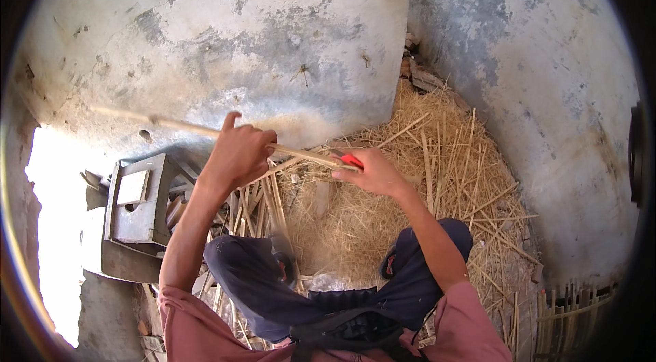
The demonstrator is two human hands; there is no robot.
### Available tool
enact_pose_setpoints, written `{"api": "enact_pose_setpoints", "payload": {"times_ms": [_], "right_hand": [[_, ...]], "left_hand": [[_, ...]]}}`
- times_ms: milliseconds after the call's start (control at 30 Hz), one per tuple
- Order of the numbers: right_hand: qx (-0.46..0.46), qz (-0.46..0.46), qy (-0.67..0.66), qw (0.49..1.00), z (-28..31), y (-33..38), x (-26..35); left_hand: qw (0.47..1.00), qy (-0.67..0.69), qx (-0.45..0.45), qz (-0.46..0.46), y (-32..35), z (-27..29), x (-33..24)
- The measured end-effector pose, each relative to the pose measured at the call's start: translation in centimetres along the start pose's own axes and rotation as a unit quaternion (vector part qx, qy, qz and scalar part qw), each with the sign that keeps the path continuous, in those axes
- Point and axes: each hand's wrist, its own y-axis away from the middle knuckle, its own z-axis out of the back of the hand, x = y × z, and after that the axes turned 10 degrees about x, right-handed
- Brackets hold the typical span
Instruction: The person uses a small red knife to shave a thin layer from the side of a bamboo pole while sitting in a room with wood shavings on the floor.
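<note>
A long pale bamboo strip slants across in front of me, its far end out to the left and blurred. My left hand is closed round it partway along, index finger raised. My right hand grips a small red-handled knife at the strip's right end. Only a short dark part of the blade shows beside my fingers, and the thumb lies against the strip. Both hands are above the floor, beyond my bent knees.
Thin shavings and loose strips cover the floor ahead and to the right. More split strips lie to the left, beside a grey wooden box. Worn plaster walls stand close ahead and at right. A slatted bamboo piece is at lower right.
</note>
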Motion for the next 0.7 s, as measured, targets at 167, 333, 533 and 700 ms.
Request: {"api": "enact_pose_setpoints", "payload": {"times_ms": [167,333,533,700], "right_hand": [[-0.044,-0.003,-0.133,0.99,-3.9,-0.9,-0.2],[-0.157,0.071,-0.308,0.936,-7.9,-2.2,-0.7],[-0.169,0.019,-0.453,0.875,-7.2,-2.1,-0.3],[-0.182,-0.007,-0.454,0.872,-5.4,-1.4,0.6]], "left_hand": [[0.97,-0.051,-0.227,-0.071,-0.6,2.3,-1.3],[0.82,0.192,-0.536,-0.06,-1.0,-1.1,-4.2],[0.819,0.533,-0.212,-0.008,-2.3,-14.9,-6.7],[0.807,0.588,-0.054,-0.016,-2.8,-16.1,-7.9]]}}
